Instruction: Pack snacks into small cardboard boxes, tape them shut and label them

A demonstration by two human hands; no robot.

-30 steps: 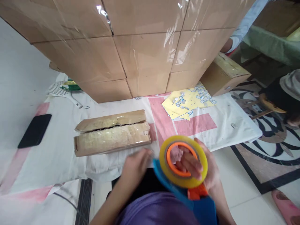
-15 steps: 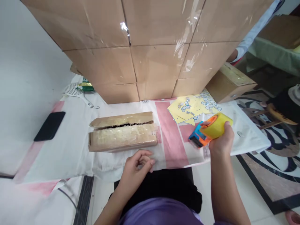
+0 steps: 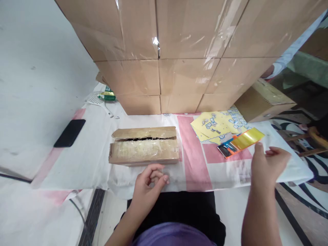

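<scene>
On the cloth-covered table (image 3: 84, 171) lies a small cardboard box (image 3: 143, 152), with a ragged dark gap between its top flaps. Just in front of it hangs my left hand (image 3: 150, 184), fingers loosely curled, thumb apart, holding nothing. To the right, a tape dispenser (image 3: 239, 142) with a yellow roll and an orange and blue frame rests on the cloth. Beside the dispenser's near right end is my right hand (image 3: 269, 162), empty and apart from it, with the thumb away from the loosely bent fingers.
Behind stands a tall taped stack of cardboard boxes (image 3: 184, 75). Yellow paper (image 3: 212, 128) with printed shapes lies by the dispenser, and another box (image 3: 263, 100) stands behind it. A phone (image 3: 70, 133), slotted spatula (image 3: 98, 101) and green packet (image 3: 109, 95) are left. A co-worker's sleeve (image 3: 294, 49) shows far right.
My right hand has put the tape dispenser down, let go and drawn back to the right. My left hand has kept its loose curl. The whole view has shifted slightly.
</scene>
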